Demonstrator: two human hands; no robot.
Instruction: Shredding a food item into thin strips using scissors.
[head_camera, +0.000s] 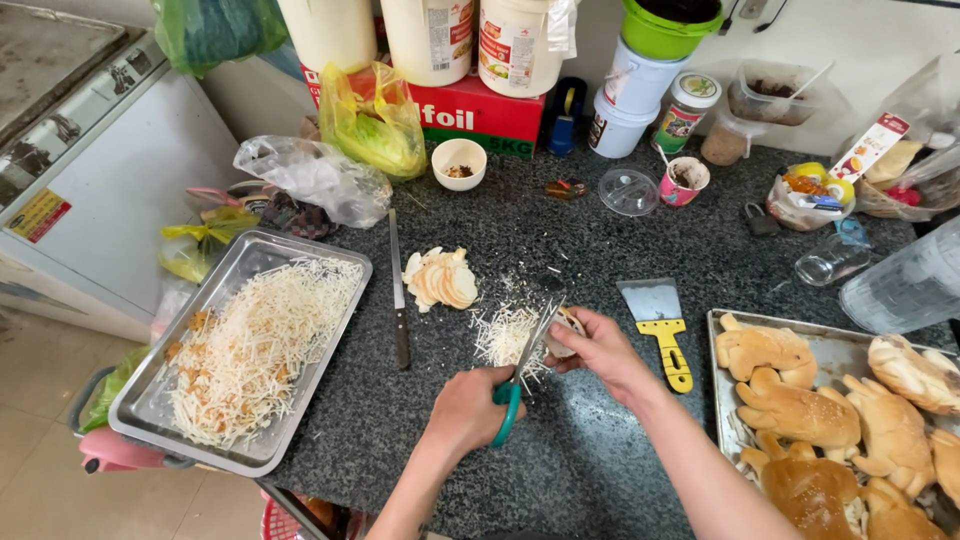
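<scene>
My left hand (468, 410) grips teal-handled scissors (520, 375) whose blades point up and to the right. My right hand (598, 350) holds a thin pale slice (563, 333) against the blades. Below the blades lies a small heap of fine pale shreds (503, 335) on the dark speckled counter (560, 460). A stack of uncut pale slices (440, 279) sits just beyond it. A long knife (398, 290) lies to the left of the heap.
A steel tray (150, 400) full of shreds hangs over the counter's left edge. A tray (722, 375) of animal-shaped buns stands at the right. A yellow-handled scraper (663, 330) lies beside my right hand. Tubs, jars, bags and a small bowl (459, 162) crowd the back.
</scene>
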